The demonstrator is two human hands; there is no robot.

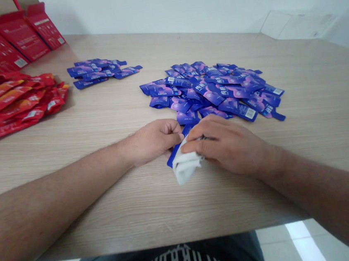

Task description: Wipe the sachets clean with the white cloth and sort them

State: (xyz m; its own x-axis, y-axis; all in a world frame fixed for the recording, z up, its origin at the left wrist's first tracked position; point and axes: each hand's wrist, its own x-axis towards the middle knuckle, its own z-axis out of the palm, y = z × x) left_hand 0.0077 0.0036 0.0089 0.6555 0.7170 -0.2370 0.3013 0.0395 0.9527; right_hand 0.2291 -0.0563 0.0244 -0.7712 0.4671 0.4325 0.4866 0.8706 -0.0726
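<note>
My left hand (152, 142) is curled, its fingertips pressing the upper part of a blue sachet (173, 157) that lies slanted on the wood. My right hand (222, 146) comes in from the other side and pinches a crumpled white cloth (186, 166) against that sachet. The cloth covers the sachet's lower middle, and both hands hide much of the rest. Just beyond my fingers lies a large loose pile of blue and purple sachets (214, 89), its nearest pieces almost touching my hands.
A smaller group of blue sachets (99, 71) lies on the light wood table (313, 87) at back left. Red sachets (12, 102) are heaped at the left, with several flat red cartons (21, 40) behind them. A white wall runs along the far side.
</note>
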